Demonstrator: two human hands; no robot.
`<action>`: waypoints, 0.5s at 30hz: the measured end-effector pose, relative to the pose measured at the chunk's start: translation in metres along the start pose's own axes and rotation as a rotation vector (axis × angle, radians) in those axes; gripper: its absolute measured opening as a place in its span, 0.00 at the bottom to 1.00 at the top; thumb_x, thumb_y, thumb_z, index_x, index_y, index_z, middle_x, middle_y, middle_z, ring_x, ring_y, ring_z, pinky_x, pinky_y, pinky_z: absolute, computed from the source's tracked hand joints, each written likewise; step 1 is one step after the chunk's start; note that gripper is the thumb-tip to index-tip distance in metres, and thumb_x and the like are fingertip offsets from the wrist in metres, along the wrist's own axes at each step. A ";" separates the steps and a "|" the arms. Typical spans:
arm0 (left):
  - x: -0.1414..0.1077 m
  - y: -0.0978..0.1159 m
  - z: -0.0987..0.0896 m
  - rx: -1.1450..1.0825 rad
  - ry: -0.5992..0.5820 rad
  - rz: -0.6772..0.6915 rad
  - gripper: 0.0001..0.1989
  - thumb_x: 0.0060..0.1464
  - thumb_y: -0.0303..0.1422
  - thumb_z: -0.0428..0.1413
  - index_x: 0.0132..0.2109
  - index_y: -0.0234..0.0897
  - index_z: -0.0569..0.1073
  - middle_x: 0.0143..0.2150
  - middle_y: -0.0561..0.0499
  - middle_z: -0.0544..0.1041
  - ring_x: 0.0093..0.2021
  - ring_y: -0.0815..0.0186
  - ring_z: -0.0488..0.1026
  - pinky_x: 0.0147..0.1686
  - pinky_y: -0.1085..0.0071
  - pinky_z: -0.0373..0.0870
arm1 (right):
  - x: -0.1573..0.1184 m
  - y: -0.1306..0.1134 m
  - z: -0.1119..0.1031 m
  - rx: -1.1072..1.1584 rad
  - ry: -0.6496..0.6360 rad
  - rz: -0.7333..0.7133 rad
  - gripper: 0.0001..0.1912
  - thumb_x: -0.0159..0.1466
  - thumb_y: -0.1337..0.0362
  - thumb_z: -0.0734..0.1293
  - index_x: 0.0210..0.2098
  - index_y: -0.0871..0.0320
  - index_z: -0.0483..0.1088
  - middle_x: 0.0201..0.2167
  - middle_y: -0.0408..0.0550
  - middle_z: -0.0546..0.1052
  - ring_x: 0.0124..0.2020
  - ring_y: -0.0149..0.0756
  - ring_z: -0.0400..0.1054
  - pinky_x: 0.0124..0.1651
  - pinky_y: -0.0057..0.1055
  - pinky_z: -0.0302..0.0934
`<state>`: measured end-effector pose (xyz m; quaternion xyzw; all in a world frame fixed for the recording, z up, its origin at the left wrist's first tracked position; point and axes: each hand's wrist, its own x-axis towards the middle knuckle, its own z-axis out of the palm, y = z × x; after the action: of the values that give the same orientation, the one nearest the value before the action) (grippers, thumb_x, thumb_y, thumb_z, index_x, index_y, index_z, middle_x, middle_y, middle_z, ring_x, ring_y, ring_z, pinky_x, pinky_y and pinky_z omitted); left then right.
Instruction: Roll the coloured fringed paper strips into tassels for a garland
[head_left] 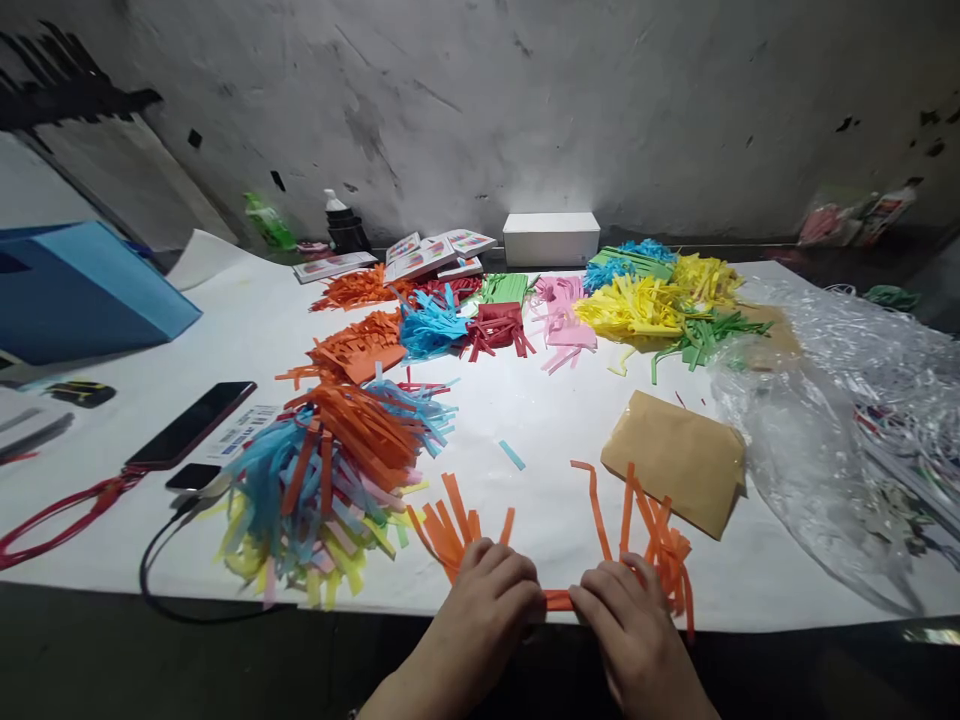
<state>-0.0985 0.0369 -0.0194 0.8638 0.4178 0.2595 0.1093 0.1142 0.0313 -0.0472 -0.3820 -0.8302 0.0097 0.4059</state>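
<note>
At the table's front edge, an orange tissue-paper tassel [557,600] stretches between my two hands, its middle drawn into a narrow band. My left hand [495,600] is closed on the left part, with cut orange strips fanning out beyond the fingers. On the other side my right hand [619,610] grips the band, and more fringe spreads to its right. The fingertips and thumbs are partly hidden. Left of my left hand lies a heap of finished-looking tassels [330,470] in orange, blue, pink and yellow. A brown paper envelope [675,460] rests beyond my right hand.
Bundles of fringed paper, including yellow [630,308], pink [562,310] and blue [435,322], line the back near a white box [551,240]. A phone [191,425], a cable [146,575] and a blue box [90,290] lie left. Clear plastic bags [810,440] cover the right side.
</note>
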 end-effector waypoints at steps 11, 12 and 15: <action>-0.011 0.008 0.005 -0.066 0.091 0.004 0.08 0.65 0.22 0.51 0.37 0.37 0.69 0.34 0.51 0.75 0.36 0.63 0.66 0.40 0.65 0.61 | -0.011 0.009 -0.013 0.041 -0.129 -0.030 0.09 0.69 0.72 0.61 0.42 0.57 0.72 0.37 0.45 0.77 0.41 0.39 0.69 0.63 0.46 0.45; -0.011 0.011 0.004 -0.070 0.071 -0.043 0.08 0.64 0.21 0.50 0.37 0.37 0.68 0.36 0.50 0.75 0.37 0.62 0.67 0.41 0.64 0.61 | -0.011 0.007 -0.010 0.034 -0.107 0.010 0.09 0.69 0.72 0.61 0.41 0.56 0.72 0.36 0.45 0.77 0.41 0.38 0.69 0.63 0.46 0.44; -0.009 0.017 0.003 -0.042 0.029 -0.155 0.08 0.63 0.21 0.50 0.37 0.36 0.68 0.38 0.48 0.73 0.38 0.61 0.68 0.42 0.62 0.62 | -0.007 -0.003 0.000 -0.013 0.023 0.154 0.12 0.71 0.72 0.57 0.34 0.56 0.69 0.33 0.45 0.75 0.39 0.38 0.68 0.61 0.47 0.46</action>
<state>-0.0904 0.0199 -0.0182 0.8225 0.4795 0.2713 0.1410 0.1148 0.0242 -0.0512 -0.4475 -0.7936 0.0314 0.4110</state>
